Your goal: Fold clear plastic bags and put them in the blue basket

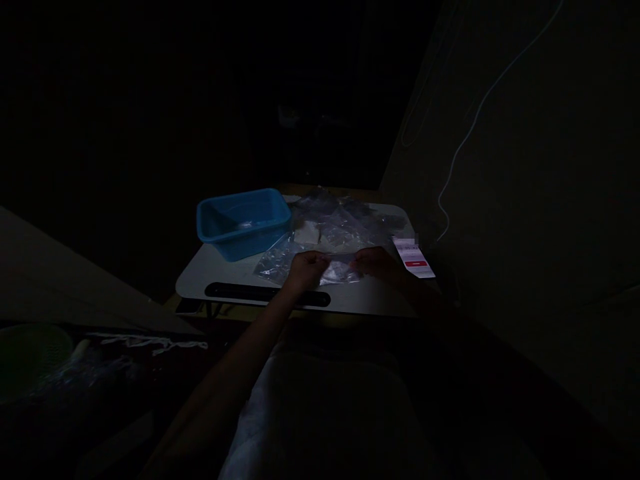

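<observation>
Both my hands pinch a clear plastic bag (339, 271) just above the front part of a small white table (193, 275). My left hand (306, 270) is closed on its left side, and my right hand (374, 262) grips its right side. Something pale shows through the plastic, too dim to name. Behind my hands lies a heap of clear plastic bags (345, 227), spread across the table. A white folded piece (307, 233) rests among them, close to my left hand.
A blue plastic basin (240, 243) stands on the table's left side. At the right edge lies a phone (415, 259) with its screen lit. A thin white cable (480, 110) hangs along the right wall. A dim green basket (33, 360) is at lower left.
</observation>
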`<move>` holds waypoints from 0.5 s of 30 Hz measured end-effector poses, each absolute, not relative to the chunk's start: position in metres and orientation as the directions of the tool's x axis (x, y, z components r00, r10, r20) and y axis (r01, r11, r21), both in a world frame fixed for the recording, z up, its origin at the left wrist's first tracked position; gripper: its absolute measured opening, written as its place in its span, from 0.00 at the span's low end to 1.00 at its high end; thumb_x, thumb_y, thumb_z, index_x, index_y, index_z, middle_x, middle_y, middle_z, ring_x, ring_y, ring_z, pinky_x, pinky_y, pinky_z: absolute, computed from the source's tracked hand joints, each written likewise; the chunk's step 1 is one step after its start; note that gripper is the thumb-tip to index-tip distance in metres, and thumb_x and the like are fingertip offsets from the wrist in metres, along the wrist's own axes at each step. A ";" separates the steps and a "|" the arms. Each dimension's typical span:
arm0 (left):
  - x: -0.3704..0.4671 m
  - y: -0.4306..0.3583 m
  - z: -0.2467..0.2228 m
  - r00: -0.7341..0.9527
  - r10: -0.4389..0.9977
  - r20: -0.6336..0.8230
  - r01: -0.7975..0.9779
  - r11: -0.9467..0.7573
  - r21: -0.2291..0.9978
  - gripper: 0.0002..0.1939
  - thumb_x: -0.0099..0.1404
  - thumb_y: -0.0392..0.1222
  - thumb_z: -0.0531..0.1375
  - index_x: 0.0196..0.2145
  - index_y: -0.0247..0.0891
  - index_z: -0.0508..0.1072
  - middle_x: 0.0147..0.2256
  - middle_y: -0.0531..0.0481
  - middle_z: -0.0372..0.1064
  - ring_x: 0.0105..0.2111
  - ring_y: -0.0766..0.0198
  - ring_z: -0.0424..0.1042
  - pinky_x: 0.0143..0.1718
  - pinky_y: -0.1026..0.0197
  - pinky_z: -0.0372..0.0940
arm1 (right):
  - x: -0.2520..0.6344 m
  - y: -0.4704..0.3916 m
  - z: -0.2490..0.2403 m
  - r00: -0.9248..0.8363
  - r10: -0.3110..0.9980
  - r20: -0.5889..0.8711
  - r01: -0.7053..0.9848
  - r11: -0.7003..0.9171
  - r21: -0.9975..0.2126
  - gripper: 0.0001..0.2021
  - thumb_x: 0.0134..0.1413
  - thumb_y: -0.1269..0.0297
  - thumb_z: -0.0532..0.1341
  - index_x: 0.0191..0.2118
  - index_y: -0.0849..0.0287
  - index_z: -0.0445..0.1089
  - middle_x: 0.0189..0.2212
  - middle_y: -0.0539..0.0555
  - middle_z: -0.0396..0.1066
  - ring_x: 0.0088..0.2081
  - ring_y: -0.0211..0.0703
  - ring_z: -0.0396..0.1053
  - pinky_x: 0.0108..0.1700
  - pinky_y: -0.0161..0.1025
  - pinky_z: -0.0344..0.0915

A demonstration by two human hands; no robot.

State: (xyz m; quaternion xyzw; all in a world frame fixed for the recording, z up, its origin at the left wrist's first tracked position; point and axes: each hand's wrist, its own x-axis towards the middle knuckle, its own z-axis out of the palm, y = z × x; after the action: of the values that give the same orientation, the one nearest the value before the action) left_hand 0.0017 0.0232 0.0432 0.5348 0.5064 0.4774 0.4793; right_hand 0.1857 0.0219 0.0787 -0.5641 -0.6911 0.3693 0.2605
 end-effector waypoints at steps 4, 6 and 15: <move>-0.007 0.026 0.052 0.004 0.999 0.050 0.069 -0.051 0.996 0.06 0.43 0.40 0.62 0.19 0.33 0.72 0.17 0.55 0.66 0.18 0.71 0.63 0.21 0.68 0.58 | 0.177 0.024 0.081 -0.195 0.978 -0.069 0.567 0.055 -0.822 0.10 0.37 0.59 0.59 0.18 0.61 0.65 0.13 0.46 0.59 0.18 0.30 0.55 0.22 0.30 0.51; -0.012 0.028 0.057 -0.015 0.997 0.071 0.080 -0.070 0.994 0.05 0.43 0.39 0.61 0.19 0.34 0.72 0.17 0.55 0.66 0.18 0.71 0.63 0.22 0.68 0.57 | 0.171 0.025 0.086 -0.171 0.982 -0.083 0.544 0.024 -0.839 0.10 0.37 0.58 0.59 0.19 0.61 0.65 0.14 0.45 0.60 0.19 0.31 0.56 0.22 0.30 0.51; -0.057 0.059 0.109 -0.132 0.947 0.292 0.262 -0.250 0.932 0.04 0.46 0.38 0.60 0.21 0.35 0.73 0.21 0.53 0.69 0.22 0.68 0.66 0.25 0.67 0.60 | 0.122 0.061 0.129 -0.194 0.981 -0.029 0.373 0.046 -0.927 0.11 0.35 0.57 0.60 0.20 0.60 0.63 0.13 0.44 0.56 0.17 0.29 0.53 0.21 0.30 0.49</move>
State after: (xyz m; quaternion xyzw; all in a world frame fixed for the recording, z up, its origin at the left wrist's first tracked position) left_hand -0.0569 0.0592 0.1090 0.5772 0.5236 0.5404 0.3172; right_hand 0.1224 0.0607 0.1290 -0.5326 -0.6352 0.4397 0.3458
